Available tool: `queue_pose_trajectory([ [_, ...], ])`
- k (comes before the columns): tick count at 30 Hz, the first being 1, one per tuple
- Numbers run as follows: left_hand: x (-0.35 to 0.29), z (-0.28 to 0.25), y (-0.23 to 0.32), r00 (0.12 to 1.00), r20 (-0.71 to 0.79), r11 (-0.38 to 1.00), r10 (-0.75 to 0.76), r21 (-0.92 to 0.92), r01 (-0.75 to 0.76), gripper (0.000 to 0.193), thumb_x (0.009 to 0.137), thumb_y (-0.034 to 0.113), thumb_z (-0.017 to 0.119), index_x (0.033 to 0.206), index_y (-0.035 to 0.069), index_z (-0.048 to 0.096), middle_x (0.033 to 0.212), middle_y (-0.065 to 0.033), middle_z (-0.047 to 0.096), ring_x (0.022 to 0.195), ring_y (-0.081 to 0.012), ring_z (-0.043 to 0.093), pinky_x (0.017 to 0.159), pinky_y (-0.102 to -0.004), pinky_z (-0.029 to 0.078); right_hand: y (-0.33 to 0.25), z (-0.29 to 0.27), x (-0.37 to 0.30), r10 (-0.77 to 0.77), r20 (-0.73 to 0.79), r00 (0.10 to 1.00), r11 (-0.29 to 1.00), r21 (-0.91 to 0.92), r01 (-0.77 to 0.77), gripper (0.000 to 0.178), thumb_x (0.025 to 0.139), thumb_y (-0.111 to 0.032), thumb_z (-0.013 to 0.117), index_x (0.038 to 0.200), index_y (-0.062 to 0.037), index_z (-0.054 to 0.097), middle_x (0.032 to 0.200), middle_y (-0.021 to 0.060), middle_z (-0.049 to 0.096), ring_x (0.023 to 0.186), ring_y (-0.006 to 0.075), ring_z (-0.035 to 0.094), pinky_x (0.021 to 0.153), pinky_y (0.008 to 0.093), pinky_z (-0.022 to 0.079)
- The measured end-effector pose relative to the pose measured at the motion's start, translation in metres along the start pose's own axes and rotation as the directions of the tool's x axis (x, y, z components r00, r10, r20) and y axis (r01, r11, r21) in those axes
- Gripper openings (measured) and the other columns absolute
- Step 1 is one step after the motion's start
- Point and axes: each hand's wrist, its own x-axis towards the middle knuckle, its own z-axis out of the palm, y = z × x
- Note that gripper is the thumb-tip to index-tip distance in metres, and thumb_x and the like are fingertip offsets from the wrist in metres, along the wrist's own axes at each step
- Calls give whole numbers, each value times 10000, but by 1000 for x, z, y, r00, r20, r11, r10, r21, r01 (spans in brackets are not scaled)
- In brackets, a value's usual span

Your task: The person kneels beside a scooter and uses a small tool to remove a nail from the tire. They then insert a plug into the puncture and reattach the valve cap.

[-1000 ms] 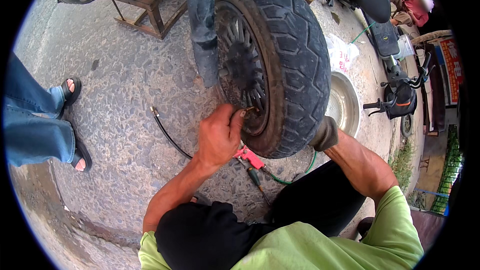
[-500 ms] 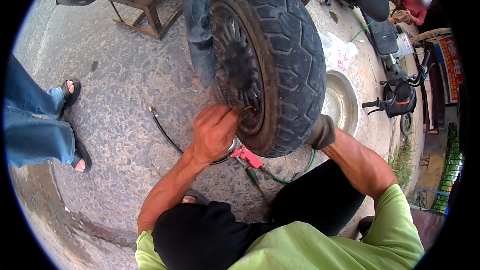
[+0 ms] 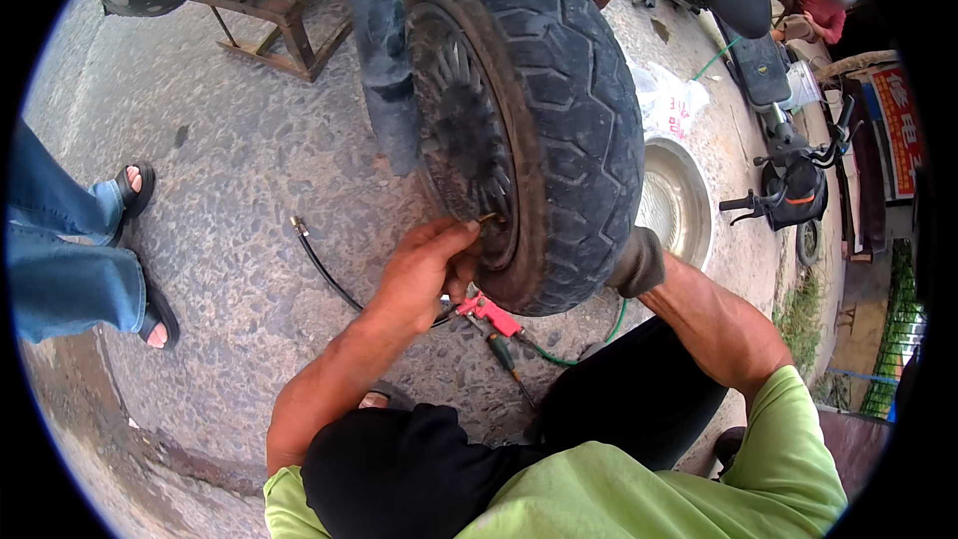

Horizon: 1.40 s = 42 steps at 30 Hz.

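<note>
A black scooter wheel with a chunky tyre (image 3: 574, 130) stands upright in front of me, its dark spoked rim (image 3: 464, 120) facing left. At the lower part of the rim a small brass-coloured valve stem (image 3: 489, 218) sticks out. My left hand (image 3: 427, 258) is beside it, thumb and fingers closed together with the tips right by the stem; anything between them is too small to make out. My right hand (image 3: 639, 263) wears a dark grey glove and reaches behind the tyre's lower right side, its fingers hidden by the tyre.
A red air gun (image 3: 489, 314) with a black hose (image 3: 324, 265) and a green hose (image 3: 554, 359) lies beneath the wheel, near a screwdriver (image 3: 502, 351). A metal basin (image 3: 679, 205) stands right. Someone's sandalled feet (image 3: 155, 319) are at left; a parked scooter (image 3: 788, 155) is farther right.
My left hand has turned and drawn slightly back, leaving more of the valve stem showing. My right hand stays behind the tyre. The whole view has shifted slightly.
</note>
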Motion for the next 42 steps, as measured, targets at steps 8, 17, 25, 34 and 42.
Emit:
queue_pose_trajectory([
  [8,1,-3,10,999,43,980,-3,199,-6,217,947,179,601,779,58,535,594,-21,509,468,-110,459,424,-260,354,0,0,-4,0,-17,1000,1000,5,0,412,917,-96,679,1313,-38,579,1268,111,635,1083,172,625,959,321,521],
  [17,0,-8,9,988,17,805,152,578,-134,274,914,246,635,810,-6,610,646,-35,556,608,-121,512,557,-325,388,0,-4,2,-5,-12,1000,1000,19,5,416,917,-97,679,1316,-38,576,1272,111,632,1087,172,622,962,321,519],
  [25,-8,-2,19,955,43,545,294,813,-205,277,865,253,661,845,-21,620,642,-172,572,584,-262,561,577,-409,422,3,-6,2,-2,-11,1000,999,34,2,419,917,-97,679,1318,-39,574,1277,111,629,1091,172,620,964,321,518],
  [34,-13,0,22,915,94,402,392,878,-262,199,887,178,667,865,-17,634,633,-119,567,586,-143,476,553,-339,401,9,-5,-2,0,-6,1000,998,56,0,422,917,-97,679,1321,-39,571,1281,112,626,1096,172,618,966,321,517],
  [42,-4,-6,4,654,309,112,690,848,-519,210,825,138,725,946,5,615,857,-209,631,707,-399,625,606,-448,482,9,-10,0,3,3,1000,997,71,-3,426,917,-98,679,1324,-39,568,1285,112,623,1100,171,615,968,321,515],
])
